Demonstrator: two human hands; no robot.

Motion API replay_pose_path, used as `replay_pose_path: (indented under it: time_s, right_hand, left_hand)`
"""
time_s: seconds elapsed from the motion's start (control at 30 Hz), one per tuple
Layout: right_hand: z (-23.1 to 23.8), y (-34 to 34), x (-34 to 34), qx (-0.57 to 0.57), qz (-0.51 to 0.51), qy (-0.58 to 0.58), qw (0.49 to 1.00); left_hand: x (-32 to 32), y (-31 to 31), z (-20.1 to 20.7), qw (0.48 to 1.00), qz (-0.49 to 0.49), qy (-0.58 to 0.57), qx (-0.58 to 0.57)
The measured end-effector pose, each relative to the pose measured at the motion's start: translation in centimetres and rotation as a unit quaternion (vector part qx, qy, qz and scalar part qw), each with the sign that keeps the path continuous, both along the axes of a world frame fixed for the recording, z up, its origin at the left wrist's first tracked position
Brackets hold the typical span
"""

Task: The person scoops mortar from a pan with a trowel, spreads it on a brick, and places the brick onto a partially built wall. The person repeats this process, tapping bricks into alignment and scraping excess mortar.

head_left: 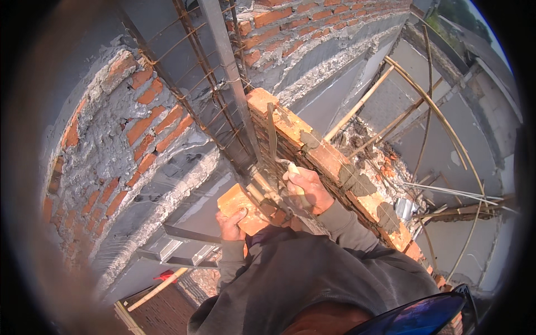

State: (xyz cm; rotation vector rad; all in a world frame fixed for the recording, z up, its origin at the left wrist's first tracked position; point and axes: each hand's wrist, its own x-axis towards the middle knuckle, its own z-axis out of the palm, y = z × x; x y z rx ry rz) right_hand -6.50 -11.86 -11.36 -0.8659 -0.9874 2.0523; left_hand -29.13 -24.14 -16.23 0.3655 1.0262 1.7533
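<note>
In the head view, the person's left hand [230, 224] grips an orange brick [241, 205], its fingers clamped around the lower left corner and over the near face. The brick is held up in front of the body, left of the right hand and well apart from the wall top. The right hand [312, 188] has its fingers closed around the pale handle of a trowel [272, 131]. The trowel's narrow-looking blade points away from the person, beside the far end of a low brick wall [329, 158]; whether it touches the bricks, I cannot tell.

That wall runs diagonally from the far middle down to the lower right, passing just beside the right hand. Grey-brown mortar [357, 181] lies in patches along its top, with orange brick surfaces showing between them. At its far end stands a straight grey metal bar [226, 61], next to a cage of rusty reinforcing bars [195, 61].

To the left rises a rough wall section [125, 131] of red bricks smeared with grey mortar. Beyond the low wall, a bamboo pole [360, 103] slants above scattered rubble [382, 163]. A metal frame [192, 234] lies below and left of the left hand, and both arms wear grey sleeves [349, 226]
</note>
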Motion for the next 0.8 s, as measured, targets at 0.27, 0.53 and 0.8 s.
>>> replay_pose_path:
  time_s: [0.27,0.53,0.8]
  right_hand:
    - [-1.7,9.1,-8.1,0.045,-0.170,-0.074,0.982]
    - [-0.9,12.5,-13.5,0.080,-0.228,-0.080,0.967]
    - [-0.6,10.8,-15.2,0.007,-0.234,-0.073,0.969]
  left_hand:
    - [-0.2,-1.7,-4.8,0.999,0.005,-0.040,-0.024]
    - [-5.9,-0.8,-8.1,0.998,0.011,-0.010,-0.054]
    - [-9.6,2.4,-7.5,0.980,-0.019,0.194,-0.025]
